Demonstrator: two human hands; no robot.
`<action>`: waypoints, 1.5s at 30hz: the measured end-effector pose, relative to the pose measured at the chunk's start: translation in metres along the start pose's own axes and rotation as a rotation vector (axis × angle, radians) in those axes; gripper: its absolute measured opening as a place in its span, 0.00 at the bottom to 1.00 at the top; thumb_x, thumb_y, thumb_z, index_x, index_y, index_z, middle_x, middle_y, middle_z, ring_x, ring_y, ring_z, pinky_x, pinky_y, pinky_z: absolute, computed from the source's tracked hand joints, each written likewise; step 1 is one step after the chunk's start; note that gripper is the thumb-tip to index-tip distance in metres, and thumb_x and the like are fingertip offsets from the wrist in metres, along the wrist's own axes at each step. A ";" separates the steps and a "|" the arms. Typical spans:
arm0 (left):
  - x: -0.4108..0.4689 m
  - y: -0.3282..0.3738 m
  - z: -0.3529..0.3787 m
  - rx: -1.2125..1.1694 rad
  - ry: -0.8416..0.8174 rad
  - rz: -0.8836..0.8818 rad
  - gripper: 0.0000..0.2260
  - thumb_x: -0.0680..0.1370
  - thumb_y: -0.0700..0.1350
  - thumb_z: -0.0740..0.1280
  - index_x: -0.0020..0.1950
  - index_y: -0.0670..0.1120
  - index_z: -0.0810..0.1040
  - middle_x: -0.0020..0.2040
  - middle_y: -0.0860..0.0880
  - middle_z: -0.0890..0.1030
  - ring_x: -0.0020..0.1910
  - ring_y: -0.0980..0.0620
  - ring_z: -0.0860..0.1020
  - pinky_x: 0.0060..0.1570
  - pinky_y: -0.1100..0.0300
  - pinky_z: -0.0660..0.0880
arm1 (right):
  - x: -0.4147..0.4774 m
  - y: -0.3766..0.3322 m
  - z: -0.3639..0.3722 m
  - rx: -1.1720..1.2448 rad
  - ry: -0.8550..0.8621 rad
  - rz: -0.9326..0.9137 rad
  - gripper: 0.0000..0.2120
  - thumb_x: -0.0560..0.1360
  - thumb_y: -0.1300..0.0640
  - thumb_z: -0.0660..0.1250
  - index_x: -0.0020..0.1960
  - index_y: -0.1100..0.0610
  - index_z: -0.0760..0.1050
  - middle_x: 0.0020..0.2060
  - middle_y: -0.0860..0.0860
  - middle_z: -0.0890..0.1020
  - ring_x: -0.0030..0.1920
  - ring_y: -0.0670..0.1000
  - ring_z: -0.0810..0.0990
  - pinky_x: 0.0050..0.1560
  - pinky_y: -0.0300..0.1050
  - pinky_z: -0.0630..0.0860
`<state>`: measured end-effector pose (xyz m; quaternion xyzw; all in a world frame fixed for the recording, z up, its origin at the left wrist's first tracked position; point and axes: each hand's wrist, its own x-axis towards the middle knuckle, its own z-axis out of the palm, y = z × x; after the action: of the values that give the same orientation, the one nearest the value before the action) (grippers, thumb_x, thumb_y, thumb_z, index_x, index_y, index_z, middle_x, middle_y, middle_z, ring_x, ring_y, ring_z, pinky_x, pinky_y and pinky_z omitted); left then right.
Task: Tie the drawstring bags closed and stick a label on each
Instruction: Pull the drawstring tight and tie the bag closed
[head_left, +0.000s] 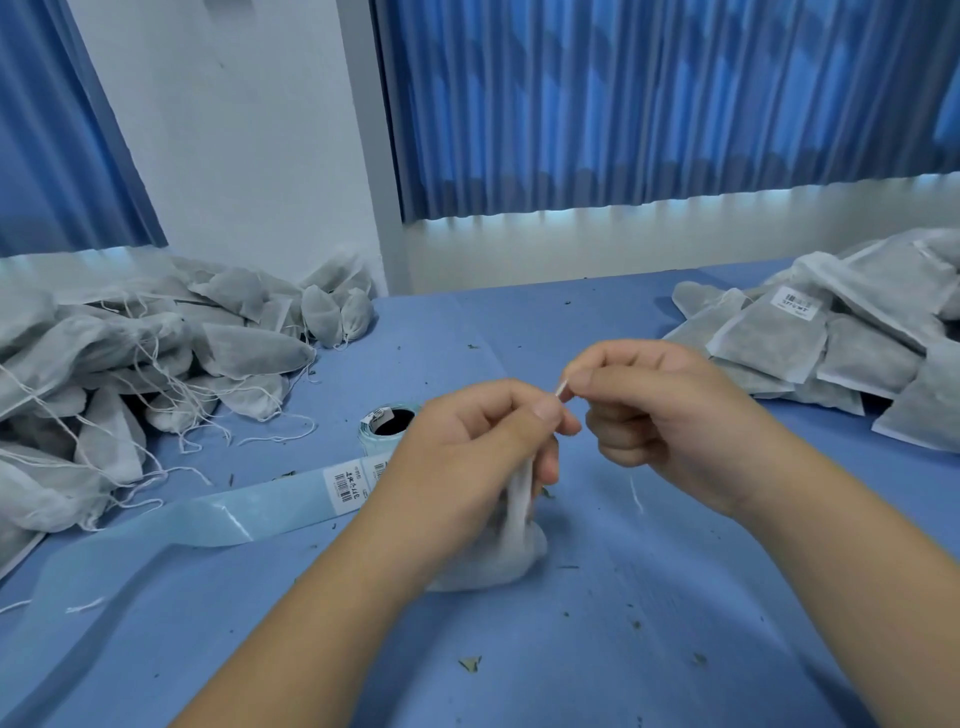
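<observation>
White stuffed bag (500, 555) in left hand (467, 457)

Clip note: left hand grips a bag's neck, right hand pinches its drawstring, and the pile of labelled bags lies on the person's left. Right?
One slip: the pile of labelled bags lies on the person's right, as the head view shows; the left pile has loose strings. The left hand grips the bag by its neck, and the right hand pinches its drawstring.

Head camera, angled down, close over table (675, 597).
</observation>
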<state>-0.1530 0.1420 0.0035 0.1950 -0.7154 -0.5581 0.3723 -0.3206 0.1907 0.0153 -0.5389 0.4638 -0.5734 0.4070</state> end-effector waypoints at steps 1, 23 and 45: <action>0.000 0.003 -0.001 -0.075 0.007 -0.004 0.09 0.74 0.49 0.66 0.36 0.51 0.83 0.28 0.50 0.75 0.22 0.53 0.69 0.26 0.62 0.69 | 0.000 0.002 0.003 -0.014 0.011 0.009 0.12 0.74 0.61 0.68 0.33 0.53 0.79 0.22 0.46 0.63 0.23 0.47 0.55 0.24 0.37 0.54; -0.009 0.018 -0.020 0.143 -0.212 -0.153 0.10 0.71 0.50 0.68 0.32 0.49 0.83 0.23 0.53 0.67 0.21 0.55 0.64 0.23 0.65 0.65 | -0.008 -0.003 0.018 -0.368 0.054 -0.109 0.10 0.72 0.55 0.69 0.32 0.51 0.81 0.20 0.42 0.70 0.23 0.43 0.62 0.25 0.31 0.60; 0.009 -0.007 -0.028 -0.476 -0.220 -0.453 0.07 0.69 0.46 0.64 0.32 0.46 0.76 0.25 0.52 0.64 0.20 0.55 0.62 0.22 0.63 0.66 | -0.006 0.006 0.030 -0.424 0.080 -0.062 0.06 0.72 0.57 0.68 0.37 0.54 0.80 0.32 0.48 0.80 0.34 0.42 0.78 0.36 0.37 0.74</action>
<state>-0.1391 0.1156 0.0021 0.1950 -0.5396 -0.7956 0.1947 -0.2904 0.1919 0.0075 -0.6033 0.5729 -0.4963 0.2481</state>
